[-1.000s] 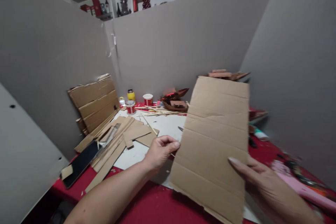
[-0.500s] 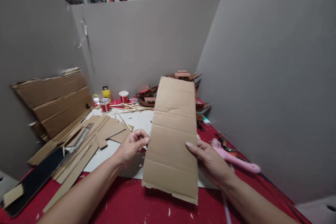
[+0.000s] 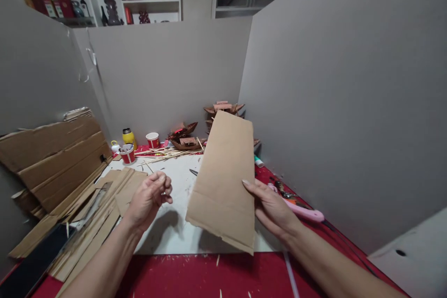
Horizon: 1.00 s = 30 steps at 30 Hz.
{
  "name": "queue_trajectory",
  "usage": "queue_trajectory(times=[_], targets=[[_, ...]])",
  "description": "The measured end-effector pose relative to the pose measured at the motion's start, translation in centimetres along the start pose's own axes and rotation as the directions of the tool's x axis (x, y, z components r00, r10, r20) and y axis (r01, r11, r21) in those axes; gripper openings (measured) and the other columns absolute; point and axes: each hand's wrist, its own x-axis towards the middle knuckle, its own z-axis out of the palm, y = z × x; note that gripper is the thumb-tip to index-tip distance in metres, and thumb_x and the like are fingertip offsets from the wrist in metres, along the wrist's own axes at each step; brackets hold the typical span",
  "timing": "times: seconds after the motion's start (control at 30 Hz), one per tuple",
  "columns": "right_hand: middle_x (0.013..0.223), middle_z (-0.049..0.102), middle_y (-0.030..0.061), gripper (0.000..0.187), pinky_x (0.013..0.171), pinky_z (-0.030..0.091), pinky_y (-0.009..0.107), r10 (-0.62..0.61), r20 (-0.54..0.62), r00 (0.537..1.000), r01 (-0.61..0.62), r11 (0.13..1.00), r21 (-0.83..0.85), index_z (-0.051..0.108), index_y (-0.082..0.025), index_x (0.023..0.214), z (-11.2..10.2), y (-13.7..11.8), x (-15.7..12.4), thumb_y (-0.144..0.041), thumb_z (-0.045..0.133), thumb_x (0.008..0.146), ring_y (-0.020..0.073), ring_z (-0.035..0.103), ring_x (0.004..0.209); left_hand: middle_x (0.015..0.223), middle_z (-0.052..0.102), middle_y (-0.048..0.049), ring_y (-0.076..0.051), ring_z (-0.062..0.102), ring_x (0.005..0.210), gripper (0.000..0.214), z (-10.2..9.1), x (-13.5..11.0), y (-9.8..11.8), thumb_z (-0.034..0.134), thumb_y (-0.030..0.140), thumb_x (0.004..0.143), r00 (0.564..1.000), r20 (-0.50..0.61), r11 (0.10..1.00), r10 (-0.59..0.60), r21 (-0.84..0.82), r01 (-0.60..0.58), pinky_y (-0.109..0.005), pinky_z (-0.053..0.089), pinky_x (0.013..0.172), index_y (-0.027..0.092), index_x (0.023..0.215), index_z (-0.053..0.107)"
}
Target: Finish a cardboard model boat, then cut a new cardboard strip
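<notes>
Holding the cardboard panel (image 3: pixel 223 181) tilted above the surface (image 3: pixel 174 274), the right grip (image 3: pixel 274 207) pinches its right edge, thumb on the near face. Left grip (image 3: pixel 148 200) curls, apart from the panel; cannot tell whether it pinches anything. Light, even thumb pressure should avoid creasing. Nearer paper cup (image 3: pixel 127 156): dark-marked inside, contents unclear; farther cup (image 3: pixel 152 142): contents hidden.
</notes>
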Motion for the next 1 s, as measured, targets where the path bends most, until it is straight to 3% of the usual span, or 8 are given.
queue_trajectory(times=[0.1, 0.17, 0.23, 0.33, 0.4, 0.6, 0.83, 1.0], targets=[[0.094, 0.074, 0.0057, 0.028, 0.078, 0.052, 0.031, 0.039, 0.075, 0.996, -0.036, 0.999, -0.035, 0.072, -0.020, 0.093, 0.0, 0.1, -0.1, -0.033, 0.077, 0.069, 0.0198, 0.068, 0.083, 0.056, 0.039, 0.0065, -0.007, 0.039, 0.049, 0.033, -0.5, 0.7, -0.2, 0.067, 0.036, 0.077, 0.989, -0.145, 1.000, 0.022, 0.000, -0.022, -0.020, 0.040, 0.048, 0.018, 0.062, 0.044], [0.093, 0.074, 0.0062, 0.027, 0.077, 0.052, 0.031, 0.094, 0.194, 0.977, -0.079, 0.993, -0.083, 0.071, -0.020, 0.097, 0.1, 0.6, -0.6, -0.034, 0.074, 0.074, 0.0196, 0.068, 0.080, 0.058, 0.046, 0.0056, -0.006, 0.042, 0.048, 0.032, -0.6, 0.8, -0.6, 0.072, 0.034, 0.072, 0.977, -0.211, 1.000, 0.007, 0.015, -0.004, -0.020, 0.041, 0.049, 0.017, 0.062, 0.047], [0.094, 0.073, 0.0067, 0.028, 0.076, 0.051, 0.031, 0.143, 0.309, 0.940, -0.104, 0.985, -0.137, 0.070, -0.019, 0.100, 0.3, 1.1, -1.2, -0.035, 0.071, 0.077, 0.0189, 0.068, 0.079, 0.076, 0.060, 0.0012, -0.009, 0.054, 0.058, 0.021, -0.3, 0.6, -0.9, 0.073, 0.027, 0.070, 0.983, -0.183, 1.000, -0.004, -0.015, 0.001, -0.020, 0.045, 0.053, 0.017, 0.076, 0.056], [0.090, 0.073, 0.0057, 0.028, 0.073, 0.050, 0.029, 0.198, 0.396, 0.897, -0.129, 0.972, -0.196, 0.069, -0.018, 0.100, 0.6, 1.8, -1.8, -0.035, 0.069, 0.079, 0.0173, 0.068, 0.077, 0.098, 0.066, -0.0030, -0.014, 0.063, 0.074, 0.031, 0.8, -0.3, -1.0, 0.067, 0.029, 0.073, 0.998, -0.054, 0.991, -0.016, -0.136, 0.009, -0.024, 0.049, 0.060, 0.022, 0.102, 0.059], [0.085, 0.073, 0.0045, 0.028, 0.070, 0.050, 0.028, 0.218, 0.414, 0.884, -0.141, 0.968, -0.209, 0.070, -0.017, 0.098, 0.8, 1.9, -2.0, -0.036, 0.070, 0.077, 0.0168, 0.068, 0.075, 0.099, 0.069, -0.0058, -0.017, 0.066, 0.078, 0.036, 1.6, -1.0, -1.3, 0.065, 0.033, 0.075, 0.997, -0.045, 0.987, -0.070, -0.149, 0.062, -0.026, 0.051, 0.065, 0.020, 0.109, 0.059], [0.083, 0.071, 0.0048, 0.037, 0.074, 0.049, 0.032, 0.235, 0.418, 0.878, -0.154, 0.964, -0.218, 0.069, -0.015, 0.095, 1.1, 2.1, -2.0, -0.043, 0.075, 0.071, 0.0192, 0.067, 0.077, 0.110, 0.069, -0.0123, -0.027, 0.066, 0.097, 0.057, 2.9, -2.0, -3.0, 0.071, 0.029, 0.074, 0.973, -0.052, 0.972, -0.226, 0.049, 0.228, -0.039, 0.052, 0.082, 0.019, 0.127, 0.053], [0.069, 0.068, 0.0002, 0.034, 0.062, 0.047, 0.024, 0.092, 0.300, 0.950, -0.035, 0.981, -0.190, 0.069, -0.014, 0.084, 0.4, 2.0, -0.9, -0.044, 0.075, 0.070, 0.0125, 0.061, 0.062, 0.111, 0.069, -0.0148, -0.031, 0.066, 0.096, 0.064, 3.6, -2.3, -3.2, 0.075, 0.032, 0.069, 0.952, -0.004, 0.945, -0.306, 0.120, 0.304, -0.044, 0.051, 0.083, 0.019, 0.128, 0.055], [0.081, 0.071, 0.0046, 0.040, 0.073, 0.050, 0.031, 0.208, 0.374, 0.904, -0.139, 0.969, -0.203, 0.070, -0.014, 0.093, 0.2, 2.0, -1.1, -0.044, 0.076, 0.068, 0.0181, 0.066, 0.075, 0.114, 0.068, -0.0139, -0.032, 0.066, 0.096, 0.063, 4.2, -3.0, -3.9, 0.076, 0.032, 0.069, 0.922, 0.029, 0.915, -0.385, 0.143, 0.378, -0.043, 0.051, 0.084, 0.020, 0.127, 0.057]])
